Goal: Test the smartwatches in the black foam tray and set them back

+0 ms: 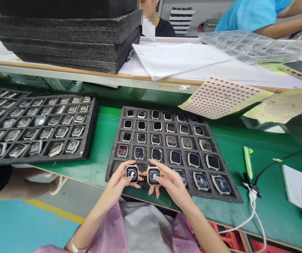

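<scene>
My left hand (pixel 121 181) is closed around a small square watch body (pixel 132 173) with a lit screen, held just over the near edge of a black foam tray (pixel 164 121). Beside it, my right hand (pixel 170 182) grips a second watch body (pixel 153 174), its screen also lit. The two watch bodies sit side by side, almost touching. The tray holds several rows of similar watch bodies in square pockets; most screens are dark, and a few in the near row are lit.
A second foam tray (pixel 90 130) full of watch bodies lies to the left on the green mat. A stack of foam sheets (pixel 69 31), papers (pixel 177 58) and sticker sheets (pixel 219 96) sit on the shelf behind. A green pen (pixel 247 161) and cables (pixel 253 207) lie at right. Other people sit across.
</scene>
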`<state>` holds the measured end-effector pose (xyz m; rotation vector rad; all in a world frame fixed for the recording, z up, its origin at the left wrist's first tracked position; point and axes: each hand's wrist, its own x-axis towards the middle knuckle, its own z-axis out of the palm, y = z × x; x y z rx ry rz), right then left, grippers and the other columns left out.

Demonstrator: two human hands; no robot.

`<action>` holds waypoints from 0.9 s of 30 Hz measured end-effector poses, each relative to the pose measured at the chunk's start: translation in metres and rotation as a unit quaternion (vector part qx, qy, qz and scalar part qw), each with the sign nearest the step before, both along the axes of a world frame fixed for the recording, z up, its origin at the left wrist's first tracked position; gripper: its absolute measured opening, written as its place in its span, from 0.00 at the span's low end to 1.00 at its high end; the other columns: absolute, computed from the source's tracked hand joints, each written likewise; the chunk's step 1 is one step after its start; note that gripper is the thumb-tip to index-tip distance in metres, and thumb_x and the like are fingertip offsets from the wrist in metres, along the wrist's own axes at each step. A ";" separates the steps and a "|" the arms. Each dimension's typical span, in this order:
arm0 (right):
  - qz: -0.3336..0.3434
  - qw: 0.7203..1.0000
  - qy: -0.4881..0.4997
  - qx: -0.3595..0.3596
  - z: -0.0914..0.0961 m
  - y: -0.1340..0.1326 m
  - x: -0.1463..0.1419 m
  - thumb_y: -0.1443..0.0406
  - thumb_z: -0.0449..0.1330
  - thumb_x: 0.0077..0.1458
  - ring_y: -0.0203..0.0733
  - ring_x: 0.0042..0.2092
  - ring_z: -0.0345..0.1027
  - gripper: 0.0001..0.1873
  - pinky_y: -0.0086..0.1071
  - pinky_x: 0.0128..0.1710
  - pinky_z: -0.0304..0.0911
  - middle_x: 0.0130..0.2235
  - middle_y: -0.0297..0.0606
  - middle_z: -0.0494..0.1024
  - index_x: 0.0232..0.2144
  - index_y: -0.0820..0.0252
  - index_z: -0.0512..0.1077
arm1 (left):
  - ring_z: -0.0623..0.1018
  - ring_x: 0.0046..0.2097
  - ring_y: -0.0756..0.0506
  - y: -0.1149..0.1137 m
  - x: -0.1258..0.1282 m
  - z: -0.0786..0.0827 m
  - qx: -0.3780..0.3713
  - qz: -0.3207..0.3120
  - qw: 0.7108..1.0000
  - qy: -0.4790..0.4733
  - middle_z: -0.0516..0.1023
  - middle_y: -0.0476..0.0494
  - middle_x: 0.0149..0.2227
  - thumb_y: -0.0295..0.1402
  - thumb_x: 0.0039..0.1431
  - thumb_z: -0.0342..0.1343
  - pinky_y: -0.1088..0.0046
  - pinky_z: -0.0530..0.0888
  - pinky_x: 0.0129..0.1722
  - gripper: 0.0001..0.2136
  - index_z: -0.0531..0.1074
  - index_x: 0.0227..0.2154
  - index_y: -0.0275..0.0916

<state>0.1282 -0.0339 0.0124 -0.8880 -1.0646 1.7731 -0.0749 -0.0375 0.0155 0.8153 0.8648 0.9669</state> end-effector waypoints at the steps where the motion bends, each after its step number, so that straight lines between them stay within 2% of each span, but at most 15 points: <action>1: -0.001 1.000 0.000 0.001 0.000 0.000 0.000 0.64 0.58 0.58 0.41 0.27 0.75 0.27 0.28 0.19 0.66 0.43 0.45 0.76 0.59 0.55 0.61 | 0.76 0.44 0.41 0.000 0.000 -0.001 0.002 -0.001 1.000 0.000 0.76 0.41 0.42 0.31 0.56 0.53 0.64 0.77 0.40 0.19 0.64 0.52 0.41; 5: -0.010 1.000 -0.010 0.006 -0.001 0.000 -0.002 0.63 0.58 0.58 0.41 0.26 0.75 0.26 0.28 0.19 0.66 0.41 0.45 0.77 0.58 0.57 0.62 | 0.76 0.45 0.41 -0.001 0.001 -0.004 0.007 -0.009 1.000 0.002 0.76 0.42 0.41 0.30 0.57 0.52 0.65 0.77 0.40 0.18 0.64 0.51 0.42; 11: -0.030 0.998 -0.058 0.012 0.000 -0.004 -0.004 0.63 0.60 0.57 0.37 0.23 0.73 0.24 0.27 0.17 0.66 0.38 0.42 0.78 0.55 0.59 0.64 | 0.76 0.45 0.40 -0.002 0.001 0.000 0.014 -0.020 1.000 0.018 0.76 0.40 0.44 0.31 0.58 0.53 0.64 0.77 0.40 0.17 0.64 0.50 0.41; 13: -0.012 0.998 -0.063 0.028 0.002 -0.005 -0.005 0.64 0.62 0.56 0.38 0.26 0.74 0.28 0.27 0.20 0.67 0.38 0.41 0.77 0.57 0.57 0.62 | 0.76 0.46 0.40 -0.002 -0.002 0.000 0.020 -0.016 0.999 0.022 0.76 0.40 0.44 0.32 0.58 0.53 0.64 0.76 0.41 0.17 0.64 0.50 0.41; 16: 0.035 0.995 -0.080 0.055 0.004 -0.002 -0.008 0.66 0.64 0.53 0.41 0.32 0.75 0.38 0.31 0.25 0.71 0.45 0.43 0.74 0.62 0.52 0.52 | 0.77 0.45 0.40 0.001 -0.010 -0.003 0.034 0.011 0.999 0.034 0.76 0.39 0.44 0.32 0.57 0.53 0.65 0.76 0.40 0.17 0.63 0.50 0.40; 18: 0.048 0.982 -0.147 0.105 0.005 0.004 -0.014 0.67 0.62 0.54 0.42 0.34 0.74 0.37 0.34 0.28 0.72 0.45 0.42 0.74 0.62 0.52 0.52 | 0.77 0.44 0.41 0.003 -0.015 -0.004 0.040 0.043 0.997 0.041 0.76 0.40 0.43 0.32 0.56 0.54 0.66 0.76 0.38 0.18 0.62 0.50 0.40; 19: 0.048 0.965 -0.205 0.153 0.005 0.007 -0.017 0.67 0.62 0.54 0.43 0.36 0.73 0.34 0.37 0.33 0.72 0.44 0.42 0.74 0.60 0.53 0.55 | 0.77 0.44 0.41 0.004 -0.018 -0.004 0.041 0.060 0.996 0.043 0.76 0.40 0.42 0.31 0.56 0.54 0.67 0.76 0.38 0.18 0.62 0.50 0.40; 20: 0.046 0.937 -0.275 0.211 0.006 0.011 -0.020 0.68 0.62 0.53 0.45 0.40 0.72 0.31 0.41 0.38 0.71 0.44 0.42 0.74 0.58 0.55 0.59 | 0.77 0.44 0.41 0.005 -0.019 -0.003 0.042 0.074 0.995 0.043 0.76 0.40 0.42 0.31 0.56 0.54 0.68 0.76 0.37 0.18 0.62 0.50 0.40; 23: 0.060 0.815 -0.450 0.360 0.011 0.018 -0.024 0.67 0.66 0.48 0.52 0.50 0.63 0.29 0.47 0.49 0.63 0.50 0.45 0.69 0.54 0.58 0.65 | 0.77 0.44 0.41 0.006 -0.021 0.002 0.037 0.086 0.995 0.044 0.76 0.40 0.41 0.31 0.55 0.55 0.68 0.75 0.37 0.18 0.62 0.49 0.40; 25: 0.075 0.761 -0.510 0.394 0.015 0.017 -0.018 0.63 0.67 0.49 0.53 0.51 0.61 0.32 0.47 0.49 0.62 0.52 0.47 0.66 0.55 0.59 0.63 | 0.77 0.43 0.42 0.005 -0.020 0.004 0.036 0.077 0.995 0.048 0.76 0.41 0.41 0.31 0.56 0.55 0.69 0.74 0.37 0.18 0.61 0.50 0.40; 27: 0.065 0.720 -0.567 0.394 0.017 0.013 -0.007 0.61 0.63 0.54 0.52 0.48 0.62 0.25 0.46 0.47 0.62 0.49 0.47 0.68 0.53 0.60 0.65 | 0.77 0.40 0.44 0.004 -0.018 0.004 0.042 0.070 0.995 0.064 0.75 0.42 0.40 0.32 0.56 0.55 0.71 0.73 0.34 0.18 0.61 0.49 0.40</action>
